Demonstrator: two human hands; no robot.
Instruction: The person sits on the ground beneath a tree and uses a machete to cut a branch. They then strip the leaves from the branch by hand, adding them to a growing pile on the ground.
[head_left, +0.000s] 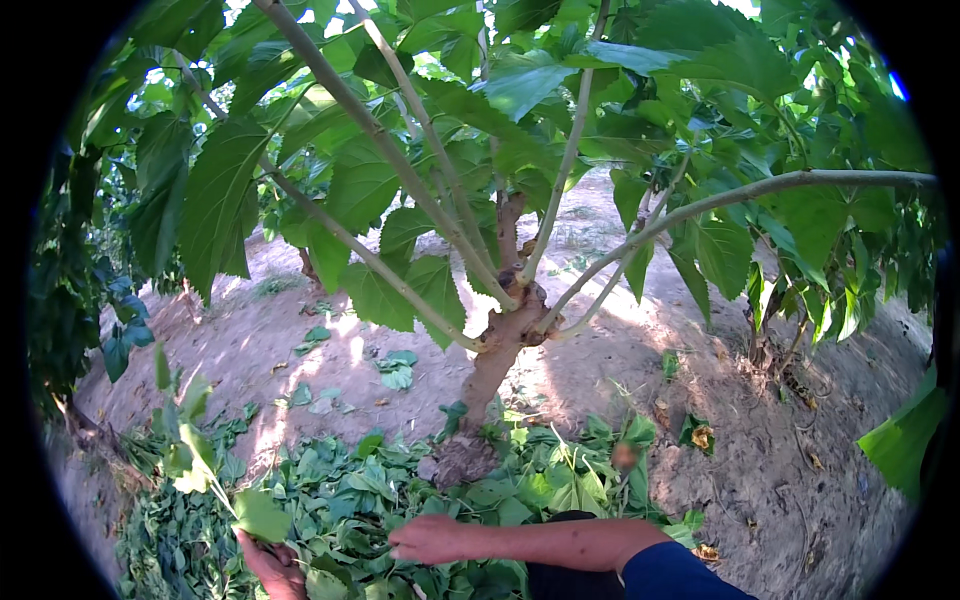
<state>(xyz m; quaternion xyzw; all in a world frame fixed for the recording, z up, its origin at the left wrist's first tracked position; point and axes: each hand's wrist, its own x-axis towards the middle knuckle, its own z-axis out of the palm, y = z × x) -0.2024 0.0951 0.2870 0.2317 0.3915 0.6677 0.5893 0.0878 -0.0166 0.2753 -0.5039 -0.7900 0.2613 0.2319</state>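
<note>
My left hand, low on the left, is closed round the lower end of a pale, leafy cut shoot. The shoot leans up and to the left, and a broad green leaf hangs over my fingers. To its right, my right hand is closed with its fingers curled, reaching leftward just above a heap of loose green leaves. Whatever may be in its fingers is hidden. The two hands are apart.
A knobby tree trunk rises ahead of me from the leaf heap, with several long branches fanning outward overhead. One branch bends far right. Bare sloping soil lies behind, and leafy plants stand at both sides.
</note>
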